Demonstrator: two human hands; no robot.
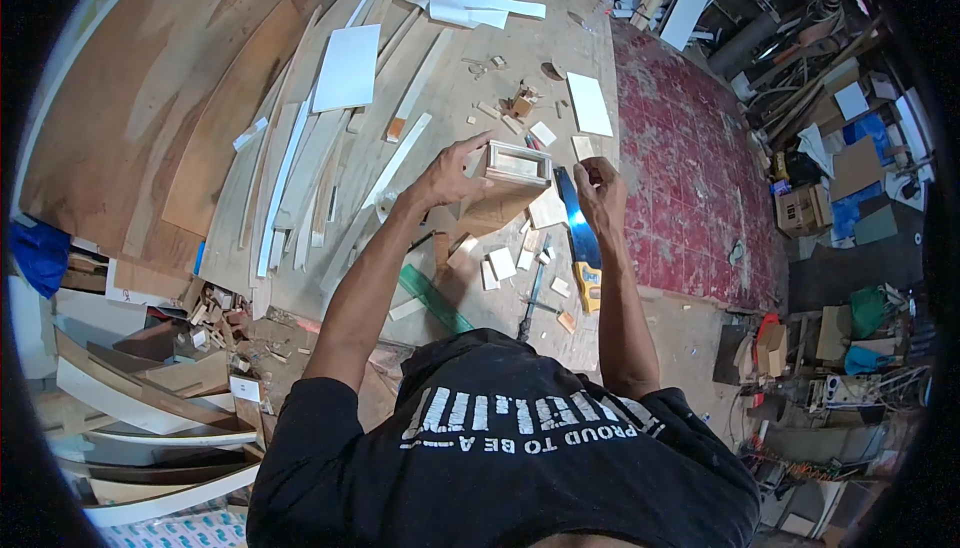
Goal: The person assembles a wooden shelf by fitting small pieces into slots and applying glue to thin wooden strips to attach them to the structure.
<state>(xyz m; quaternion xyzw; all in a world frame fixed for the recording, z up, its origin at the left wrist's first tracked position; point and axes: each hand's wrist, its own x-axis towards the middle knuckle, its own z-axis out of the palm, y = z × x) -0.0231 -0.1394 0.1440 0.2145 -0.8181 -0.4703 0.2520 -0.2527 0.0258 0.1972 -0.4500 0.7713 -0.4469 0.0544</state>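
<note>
An upright wooden box (505,206) with a rectangular rim and a recessed top stands on the worktable. My left hand (450,176) grips its left side, thumb toward me and forefinger along the far corner. Just right of the box, my right hand (602,193) is raised with its fingertips pinched together; anything between them is too small to make out. Beneath that hand lies a handsaw with a blue-lit blade (580,230) and a yellow handle (588,286). Small wood blocks (502,263) are scattered in front of the box.
Long wood strips (410,88) and a white panel (346,68) cover the table's left side. Another white panel (589,104) lies at the right edge. A green strip (434,300) is near my left forearm. Red tiled floor (690,168) stretches rightward toward piled boxes (800,210).
</note>
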